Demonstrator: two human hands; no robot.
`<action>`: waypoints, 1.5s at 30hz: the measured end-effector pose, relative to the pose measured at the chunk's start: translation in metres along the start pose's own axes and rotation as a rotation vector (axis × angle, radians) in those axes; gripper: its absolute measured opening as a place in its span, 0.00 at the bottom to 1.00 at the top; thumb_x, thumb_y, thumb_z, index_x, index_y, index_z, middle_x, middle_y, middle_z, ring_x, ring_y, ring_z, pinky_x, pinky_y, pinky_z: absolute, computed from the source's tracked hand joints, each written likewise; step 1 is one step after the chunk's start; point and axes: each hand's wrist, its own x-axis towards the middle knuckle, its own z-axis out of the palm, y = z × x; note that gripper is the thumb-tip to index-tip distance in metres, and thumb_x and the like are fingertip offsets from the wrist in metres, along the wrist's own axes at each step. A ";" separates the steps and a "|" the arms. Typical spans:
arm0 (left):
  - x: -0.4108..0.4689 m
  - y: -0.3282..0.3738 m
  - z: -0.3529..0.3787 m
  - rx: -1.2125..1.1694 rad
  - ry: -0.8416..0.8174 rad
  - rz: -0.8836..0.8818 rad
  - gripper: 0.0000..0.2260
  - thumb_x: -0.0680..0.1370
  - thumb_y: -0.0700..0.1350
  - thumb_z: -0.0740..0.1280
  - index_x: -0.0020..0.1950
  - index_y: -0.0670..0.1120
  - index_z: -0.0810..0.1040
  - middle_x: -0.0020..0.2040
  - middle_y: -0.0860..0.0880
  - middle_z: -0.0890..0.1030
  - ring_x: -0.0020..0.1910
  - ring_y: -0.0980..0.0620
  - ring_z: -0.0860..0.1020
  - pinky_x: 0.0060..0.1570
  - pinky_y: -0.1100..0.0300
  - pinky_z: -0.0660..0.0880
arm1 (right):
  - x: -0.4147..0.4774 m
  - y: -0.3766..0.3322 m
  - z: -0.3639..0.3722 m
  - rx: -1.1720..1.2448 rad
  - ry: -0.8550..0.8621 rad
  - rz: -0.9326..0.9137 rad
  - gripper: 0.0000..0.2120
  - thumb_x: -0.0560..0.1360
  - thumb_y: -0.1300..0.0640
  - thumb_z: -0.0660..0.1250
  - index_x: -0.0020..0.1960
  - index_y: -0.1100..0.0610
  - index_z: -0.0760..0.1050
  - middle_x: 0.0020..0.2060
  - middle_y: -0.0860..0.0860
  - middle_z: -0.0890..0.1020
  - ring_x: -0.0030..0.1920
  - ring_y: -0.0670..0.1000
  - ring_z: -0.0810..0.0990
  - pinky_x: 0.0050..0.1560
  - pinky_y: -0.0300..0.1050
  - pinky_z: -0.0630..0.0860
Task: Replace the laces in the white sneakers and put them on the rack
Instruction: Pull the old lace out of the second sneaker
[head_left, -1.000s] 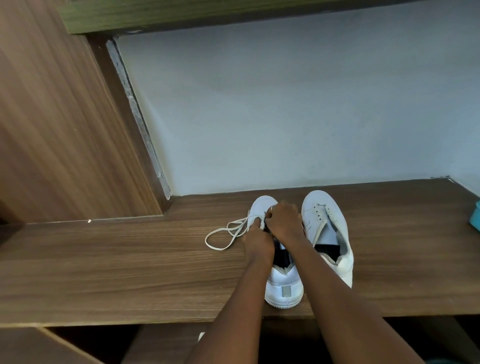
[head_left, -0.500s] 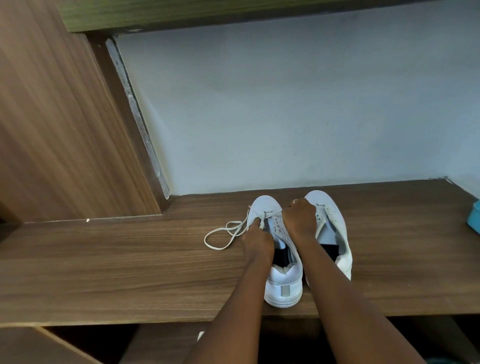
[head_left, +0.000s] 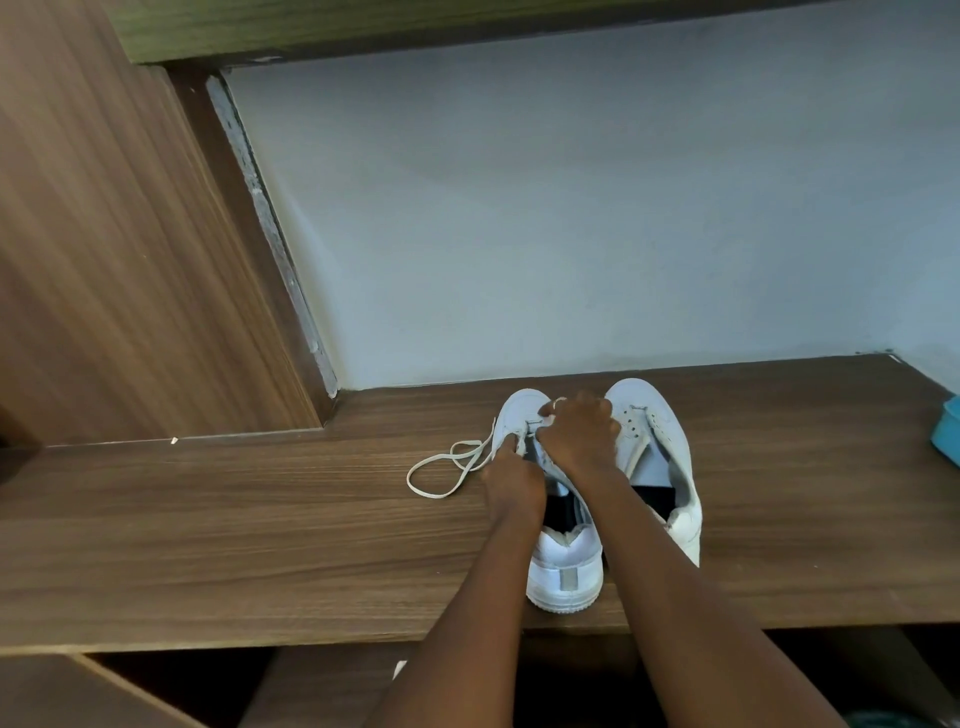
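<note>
Left sneaker (head_left: 563, 566), heel near the shelf (head_left: 208, 545) front edge.
Your left hand (head_left: 511, 480) grips its side, right hand (head_left: 579, 436) pinches the lace (head_left: 439, 496); open wood spreads leftward.

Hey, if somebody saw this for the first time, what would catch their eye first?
The left sneaker and right sneaker, both white, stand side by side on the wooden shelf, toes toward the pale wall. The left hand grips the left one's side while the right hand pinches its lace near the toe; the right one shows bare eyelets. A loose loop of lace trails left across the shelf.
</note>
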 end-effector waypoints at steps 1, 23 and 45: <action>0.000 0.000 0.000 -0.007 0.000 -0.002 0.21 0.78 0.35 0.56 0.70 0.47 0.71 0.63 0.42 0.77 0.61 0.44 0.74 0.55 0.58 0.70 | 0.000 -0.001 0.002 -0.009 -0.022 -0.003 0.13 0.76 0.57 0.62 0.59 0.53 0.77 0.61 0.53 0.73 0.65 0.56 0.66 0.63 0.52 0.66; 0.008 0.012 -0.011 -0.008 -0.020 -0.028 0.23 0.80 0.57 0.58 0.71 0.46 0.70 0.68 0.41 0.73 0.69 0.43 0.67 0.66 0.53 0.64 | 0.005 0.025 -0.012 0.098 0.056 0.091 0.12 0.77 0.65 0.59 0.61 0.64 0.70 0.60 0.60 0.73 0.61 0.59 0.74 0.57 0.48 0.71; 0.039 -0.002 -0.007 0.023 0.060 0.001 0.10 0.79 0.45 0.64 0.56 0.39 0.77 0.53 0.41 0.81 0.56 0.43 0.77 0.48 0.59 0.68 | -0.005 0.001 -0.012 0.081 -0.106 -0.080 0.11 0.74 0.68 0.59 0.51 0.64 0.78 0.52 0.59 0.80 0.53 0.58 0.79 0.49 0.47 0.75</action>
